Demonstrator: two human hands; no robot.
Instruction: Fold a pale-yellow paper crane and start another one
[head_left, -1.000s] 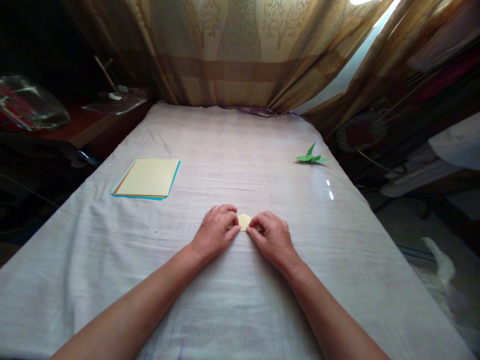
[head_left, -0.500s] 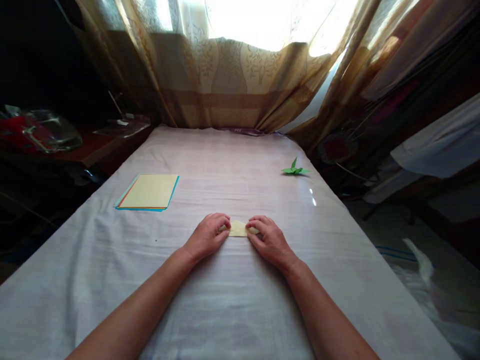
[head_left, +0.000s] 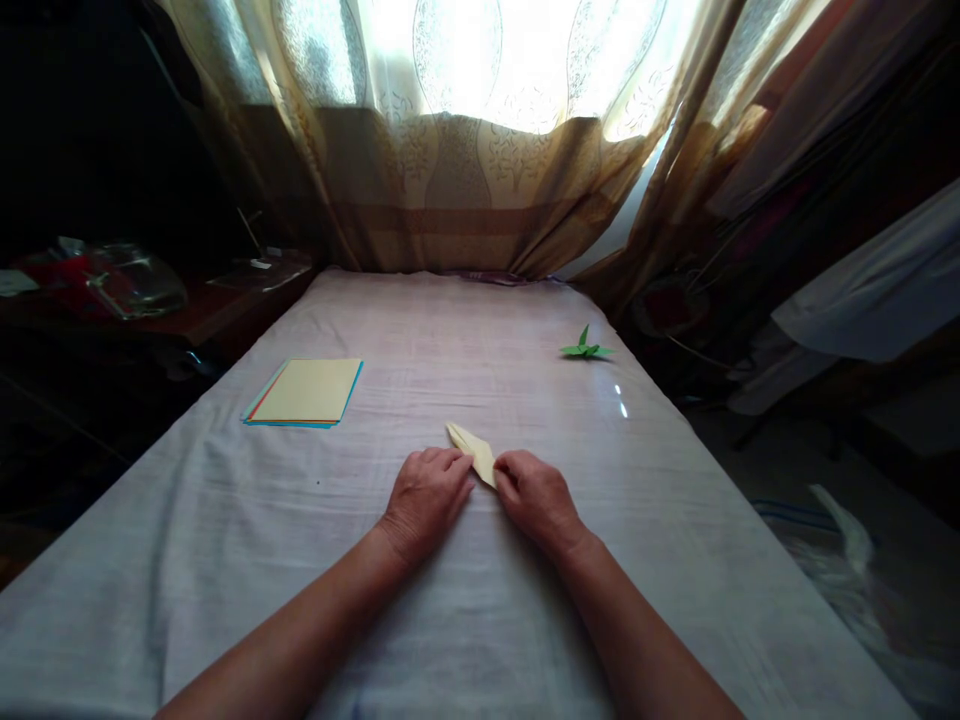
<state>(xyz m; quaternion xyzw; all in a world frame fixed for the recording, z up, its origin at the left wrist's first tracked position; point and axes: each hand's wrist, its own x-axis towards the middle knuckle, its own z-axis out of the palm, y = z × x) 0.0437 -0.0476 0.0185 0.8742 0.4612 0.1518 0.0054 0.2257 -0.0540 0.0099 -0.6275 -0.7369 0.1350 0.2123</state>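
A folded pale yellow paper [head_left: 471, 448], long and pointed, lies at the middle of a table under a white cloth [head_left: 465, 600]. My left hand [head_left: 424, 498] and my right hand [head_left: 534, 500] both pinch its near end with curled fingers. Its far tip points away to the left, free of both hands.
A stack of coloured paper sheets [head_left: 306, 393], yellow on top, lies at the left. A green folded paper figure [head_left: 585, 348] stands at the far right. Patterned curtains [head_left: 465, 170] hang behind the table. Dark furniture with clutter flanks both sides.
The yellow paper has turned from lying crosswise between my hands to pointing away to the far left. Both hands have drawn together at its near end. The camera has tilted up.
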